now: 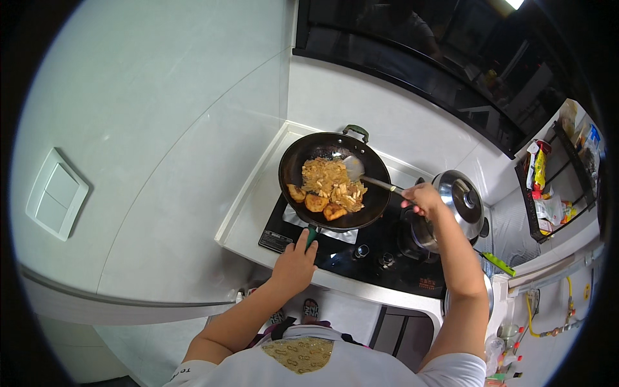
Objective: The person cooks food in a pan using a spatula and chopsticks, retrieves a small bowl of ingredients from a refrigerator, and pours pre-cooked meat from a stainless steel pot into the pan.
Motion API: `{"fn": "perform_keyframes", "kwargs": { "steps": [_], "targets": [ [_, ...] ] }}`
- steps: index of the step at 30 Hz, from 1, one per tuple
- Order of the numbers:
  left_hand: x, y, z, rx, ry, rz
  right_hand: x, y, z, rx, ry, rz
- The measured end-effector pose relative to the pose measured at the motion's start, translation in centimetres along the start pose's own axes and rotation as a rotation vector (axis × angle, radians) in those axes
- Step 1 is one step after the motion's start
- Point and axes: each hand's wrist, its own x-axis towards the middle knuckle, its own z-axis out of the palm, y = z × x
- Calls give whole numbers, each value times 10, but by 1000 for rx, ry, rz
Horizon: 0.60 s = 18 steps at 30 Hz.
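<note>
A black wok point(293, 157) sits over the left burner of the gas stove point(342, 261). Shredded yellow-brown food point(325, 175) lies in its middle, with a few browned pieces point(316, 203) along the near left side. My left hand point(296, 261) is closed round the wok's green handle point(312, 235) at the near edge. In my right hand point(424, 198) is the long handle of a metal spatula point(353, 167), gripped from the right. The spatula's blade rests inside the wok, touching the right side of the food.
A lidded steel pot point(459, 200) stands on the right burner, close to my right forearm. A tiled wall point(161, 129) rises at the left, and a dark range hood point(419, 58) overhangs the back. At the right hangs a black rack point(532, 213) with packets.
</note>
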Motion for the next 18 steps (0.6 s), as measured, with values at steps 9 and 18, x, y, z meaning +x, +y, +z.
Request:
{"fn": "perform_keyframes", "kwargs": {
  "steps": [9, 18],
  "targets": [
    [0, 1, 2, 9, 12, 10, -16, 22, 61, 598, -250, 118],
    [1, 4, 1, 9, -4, -11, -52, 41, 51, 94, 79, -487]
  ]
}}
